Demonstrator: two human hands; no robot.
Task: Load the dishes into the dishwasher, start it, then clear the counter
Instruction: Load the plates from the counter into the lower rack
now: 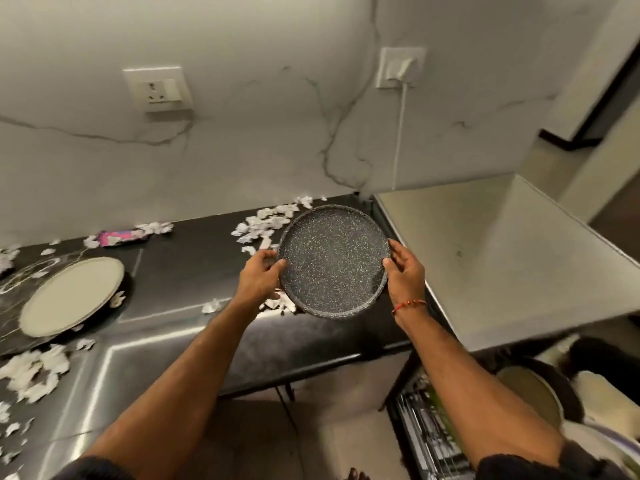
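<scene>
A round dark speckled plate (332, 259) is tilted up above the black counter (194, 265), held between both hands. My left hand (259, 277) grips its left rim with the thumb on the face. My right hand (405, 270) grips the right rim. A cream plate (71, 294) lies flat on the counter at the left. The open dishwasher rack (429, 434) shows at the lower right, with a cream plate (530, 393) and other dishes standing in it.
Torn white paper scraps (266, 221) litter the counter behind the plate and at the left front (34, 370). A pink wrapper (119, 237) lies by the wall. The beige dishwasher top (485, 254) stands to the right. A cable (400, 133) hangs from a wall socket.
</scene>
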